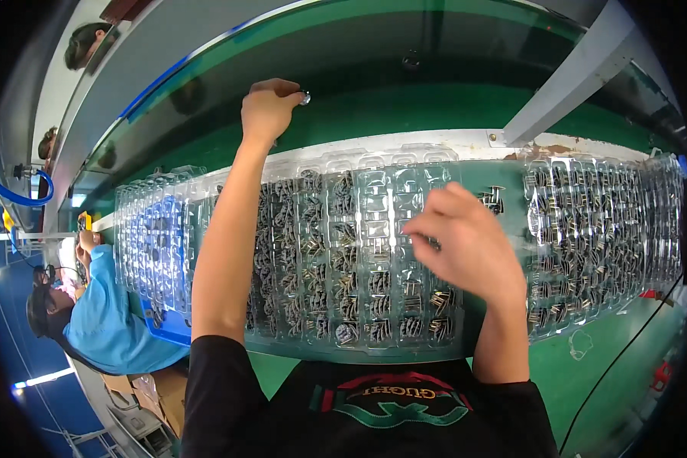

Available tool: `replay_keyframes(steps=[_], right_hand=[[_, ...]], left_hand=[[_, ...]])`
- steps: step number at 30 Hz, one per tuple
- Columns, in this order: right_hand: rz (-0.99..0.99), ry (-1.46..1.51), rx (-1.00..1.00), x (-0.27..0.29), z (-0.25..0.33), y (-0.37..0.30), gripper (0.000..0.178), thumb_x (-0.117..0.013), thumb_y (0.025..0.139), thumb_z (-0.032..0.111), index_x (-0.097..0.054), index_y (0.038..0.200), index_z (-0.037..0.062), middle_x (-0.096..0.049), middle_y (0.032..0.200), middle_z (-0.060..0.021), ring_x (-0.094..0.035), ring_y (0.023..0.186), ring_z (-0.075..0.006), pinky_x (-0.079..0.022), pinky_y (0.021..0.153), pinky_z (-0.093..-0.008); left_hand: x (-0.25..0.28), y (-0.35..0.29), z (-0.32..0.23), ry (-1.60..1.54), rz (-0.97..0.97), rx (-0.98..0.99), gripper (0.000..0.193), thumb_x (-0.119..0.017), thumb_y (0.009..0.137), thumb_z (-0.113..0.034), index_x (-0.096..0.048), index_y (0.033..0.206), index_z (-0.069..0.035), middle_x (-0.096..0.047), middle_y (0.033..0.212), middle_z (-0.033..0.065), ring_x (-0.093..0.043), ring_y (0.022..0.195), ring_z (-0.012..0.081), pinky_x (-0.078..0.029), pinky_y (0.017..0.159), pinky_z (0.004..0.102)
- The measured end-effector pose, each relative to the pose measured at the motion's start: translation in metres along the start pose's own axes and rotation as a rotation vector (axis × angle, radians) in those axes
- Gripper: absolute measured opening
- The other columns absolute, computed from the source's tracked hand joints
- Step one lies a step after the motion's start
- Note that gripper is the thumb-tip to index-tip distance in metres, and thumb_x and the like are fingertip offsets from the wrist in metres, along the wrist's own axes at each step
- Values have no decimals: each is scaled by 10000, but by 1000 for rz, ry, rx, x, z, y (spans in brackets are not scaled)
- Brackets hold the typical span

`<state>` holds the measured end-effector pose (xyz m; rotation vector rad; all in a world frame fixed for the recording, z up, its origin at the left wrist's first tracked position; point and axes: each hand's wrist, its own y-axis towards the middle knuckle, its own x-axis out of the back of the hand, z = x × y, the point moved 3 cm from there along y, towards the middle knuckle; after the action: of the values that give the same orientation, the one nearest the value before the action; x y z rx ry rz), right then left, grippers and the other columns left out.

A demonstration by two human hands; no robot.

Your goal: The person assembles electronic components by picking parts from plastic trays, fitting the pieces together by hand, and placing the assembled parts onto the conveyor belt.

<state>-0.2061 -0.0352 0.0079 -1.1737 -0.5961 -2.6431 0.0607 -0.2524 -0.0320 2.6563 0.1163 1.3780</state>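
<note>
My left hand (271, 113) reaches out over the green conveyor belt (359, 111), its fingertips closed on a small shiny round metal part (305, 98). Closer in, my right hand (469, 248) hovers above the right side of a clear plastic blister tray (382, 229). Its fingers are pinched together, and a dark bit shows beside them; what they hold, if anything, I cannot make out. Rows of small dark metal parts with pins (347, 282) fill many of the tray's pockets. Several pockets under and left of my right hand look bare. My left forearm hides part of the tray.
Stacked clear trays of pinned parts (588, 244) lie to the right, with a few loose pinned parts (492, 200) beside them. More trays (156, 237) sit over a blue bin at left, near a co-worker in blue (122, 313). A metal post (569, 72) rises at the belt's edge.
</note>
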Motion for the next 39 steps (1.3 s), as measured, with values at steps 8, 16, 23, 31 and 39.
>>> replay_keyframes(steps=[8, 16, 23, 31, 39], right_hand=[[97, -180, 176, -38, 31, -5, 50, -635, 663, 86, -623, 660, 37, -517, 789, -84, -533, 903, -252, -449, 810, -361], [43, 430, -55, -23, 28, 4, 166, -708, 721, -16, -581, 825, 9, -647, 987, -87, -663, 748, -246, -548, 648, -349], [-186, 744, -132, -17, 12, 9, 198, -738, 807, -34, -684, 996, -9, -655, 972, -96, -659, 760, -141, -545, 669, -247], [-451, 950, -299, -15, 20, 5, 218, -724, 787, -102, -707, 989, -23, -667, 963, -101, -662, 786, -158, -552, 708, -253], [-443, 303, 150, -12, 33, 8, 327, -781, 636, -77, -732, 940, 34, -679, 878, -63, -616, 703, -205, -479, 580, -298]], left_hand=[[13, -4, 1, 243, 17, -191, 362, -716, 803, -376, -753, 1025, -93, -727, 1009, 132, -670, 987, 321, -520, 871, 407], [27, -39, 13, 191, 319, -28, 418, -777, 727, -194, -722, 1108, -31, -706, 1012, 175, -699, 872, 271, -530, 840, 348], [39, -99, -46, -406, 188, -29, 365, -737, 773, -32, -713, 1137, -24, -596, 1027, 86, -654, 845, 138, -525, 765, 260], [40, -186, -92, -842, 244, -86, 445, -706, 771, 139, -664, 1194, 7, -540, 1145, 87, -639, 940, 139, -556, 792, 230], [26, -208, -106, -881, 292, -31, 559, -730, 741, 139, -617, 1266, -17, -569, 1098, 92, -638, 918, 124, -552, 767, 224]])
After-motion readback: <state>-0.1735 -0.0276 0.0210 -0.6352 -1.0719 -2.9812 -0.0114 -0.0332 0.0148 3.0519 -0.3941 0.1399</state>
